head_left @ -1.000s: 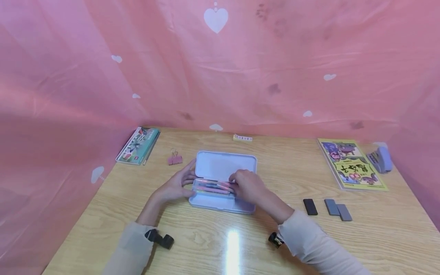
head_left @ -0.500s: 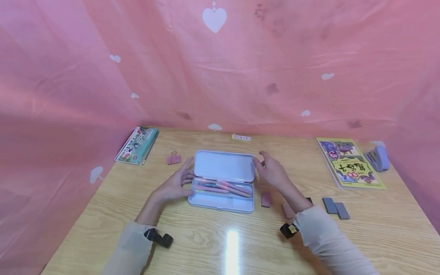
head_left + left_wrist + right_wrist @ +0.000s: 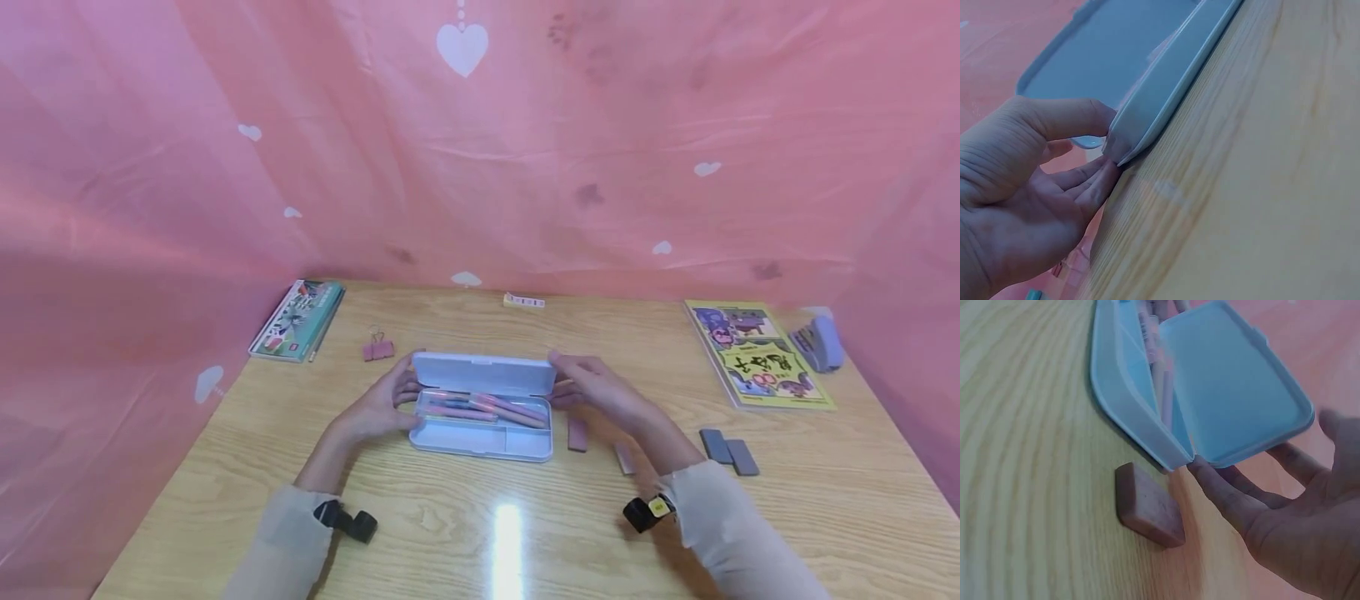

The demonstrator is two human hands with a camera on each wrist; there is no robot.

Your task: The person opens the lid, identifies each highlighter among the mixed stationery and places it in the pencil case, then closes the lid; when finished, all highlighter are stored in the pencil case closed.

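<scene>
A pale blue pencil case [image 3: 457, 438] lies on the wooden table, its hinged lid [image 3: 483, 375] raised at a steep tilt. Several pens [image 3: 517, 412] lie in its long rear compartment; the front compartments show bare bottoms. My left hand [image 3: 381, 408] grips the case's left end, thumb at the rim and fingers low at the corner in the left wrist view. At the lid's right end is my right hand [image 3: 1291, 519], its fingers extended against the lid's edge and back. A reddish eraser-like block [image 3: 1147, 506] lies just beside the case's right end.
A second pinkish block [image 3: 624, 458] lies near the right forearm, with two grey blocks [image 3: 729, 452] farther right. A yellow book [image 3: 757, 354] and purple stapler [image 3: 825, 343] sit far right. Pink binder clip [image 3: 378, 350] and teal book [image 3: 296, 321] are at left; a small box [image 3: 523, 301] stands behind.
My right hand has left the pens, moved right to the lid's end, and the lid has tilted up from lying back. My left hand has stayed on the case.
</scene>
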